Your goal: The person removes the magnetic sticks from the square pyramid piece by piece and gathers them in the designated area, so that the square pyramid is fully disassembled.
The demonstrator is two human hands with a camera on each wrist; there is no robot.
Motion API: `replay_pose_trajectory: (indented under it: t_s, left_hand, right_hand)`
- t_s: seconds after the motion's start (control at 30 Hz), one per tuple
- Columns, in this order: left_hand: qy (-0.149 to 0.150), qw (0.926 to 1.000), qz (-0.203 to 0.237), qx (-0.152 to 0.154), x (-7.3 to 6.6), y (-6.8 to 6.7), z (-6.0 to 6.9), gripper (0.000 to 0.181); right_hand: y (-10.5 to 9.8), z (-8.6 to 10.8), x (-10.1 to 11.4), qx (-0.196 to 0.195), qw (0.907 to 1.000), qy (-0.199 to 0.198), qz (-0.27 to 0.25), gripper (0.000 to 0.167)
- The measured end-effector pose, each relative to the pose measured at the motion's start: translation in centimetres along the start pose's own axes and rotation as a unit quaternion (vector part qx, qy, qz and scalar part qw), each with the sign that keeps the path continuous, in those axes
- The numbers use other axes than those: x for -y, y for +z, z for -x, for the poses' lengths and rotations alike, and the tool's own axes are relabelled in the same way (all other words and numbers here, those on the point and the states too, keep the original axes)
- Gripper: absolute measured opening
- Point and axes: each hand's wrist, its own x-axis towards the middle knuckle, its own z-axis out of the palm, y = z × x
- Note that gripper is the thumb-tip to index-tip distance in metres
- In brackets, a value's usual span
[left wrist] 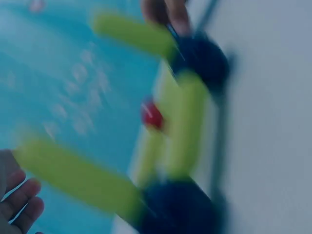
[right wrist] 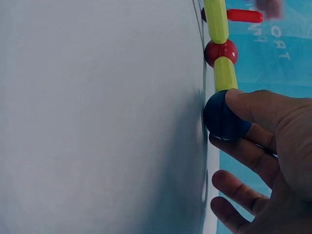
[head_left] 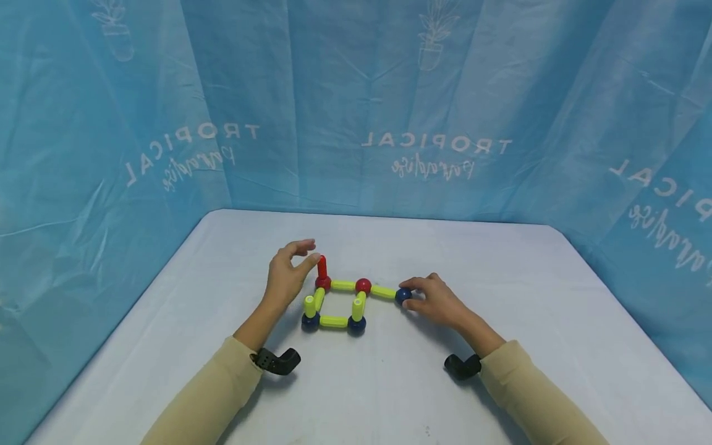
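Observation:
A magnetic-stick frame lies on the table: yellow-green sticks [head_left: 334,322] join two red balls [head_left: 363,285] and two blue balls [head_left: 356,326] into a square. On the far left red ball stands a red stick [head_left: 322,267]. My left hand [head_left: 289,272] is beside this stick's top, thumb and fingers apart; the right wrist view shows it blurred and a little away from the red stick [right wrist: 245,16]. With thumb and forefinger, my right hand [head_left: 436,300] pinches a blue ball [right wrist: 224,117] at the end of a stick reaching right.
Two yellow-green sticks [head_left: 309,306] stand upright on the near blue balls. A white cloth covers the table [head_left: 378,383]. Blue printed curtains [head_left: 356,111] hang behind and at both sides. Black wrist cameras [head_left: 278,361] sit on both wrists.

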Motion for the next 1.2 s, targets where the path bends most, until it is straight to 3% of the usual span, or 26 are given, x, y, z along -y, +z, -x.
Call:
replay_pose_trajectory:
  t_s: [0.07, 0.17, 0.23, 0.33, 0.53, 0.67, 0.77, 0.87, 1.2]
  left_hand:
    - [0.043, 0.9989, 0.015, -0.01, -2.2, 0.3, 0.4, 0.037]
    - [0.08, 0.9959, 0.037, 0.017, -5.1, 1.5, 0.8, 0.035]
    - [0.076, 0.9952, 0.04, 0.047, -6.3, 2.8, 0.7, 0.034]
    - [0.03, 0.9948, 0.024, 0.094, -6.8, 4.8, 0.1, 0.035]
    - [-0.086, 0.9803, -0.016, 0.177, -5.3, 8.2, -1.5, 0.033]
    - [-0.114, 0.9662, -0.073, 0.219, -3.6, 9.3, -1.8, 0.033]
    - [-0.115, 0.9564, -0.109, 0.245, -2.9, 9.6, -1.7, 0.033]
    - [-0.114, 0.9511, -0.127, 0.257, -2.6, 9.8, -1.6, 0.033]
    - [-0.076, 0.9462, -0.173, 0.262, -2.3, 9.7, -1.5, 0.027]
  right_hand:
    - [-0.1, -0.1, -0.1, -0.001, 1.0, 0.005, 0.001, 0.041]
    - [-0.2, -0.1, -0.1, 0.001, 1.0, 0.003, -0.001, 0.041]
    - [-0.2, -0.2, -0.1, 0.003, 1.0, -0.007, -0.003, 0.041]
    - [-0.1, -0.4, -0.2, 0.004, 0.9997, -0.023, -0.005, 0.041]
    - [0.5, -0.4, -0.5, 0.0, 0.9996, -0.026, -0.01, 0.04]
    - [0.8, -0.2, -0.7, -0.005, 0.9995, -0.03, -0.011, 0.04]
    - [0.8, -0.3, -0.6, -0.008, 0.9995, -0.03, -0.009, 0.04]
    - [0.6, -0.4, -0.5, -0.011, 0.9993, -0.035, -0.002, 0.04]
    - [0.2, -0.8, -0.6, -0.012, 0.9989, -0.044, -0.011, 0.041]
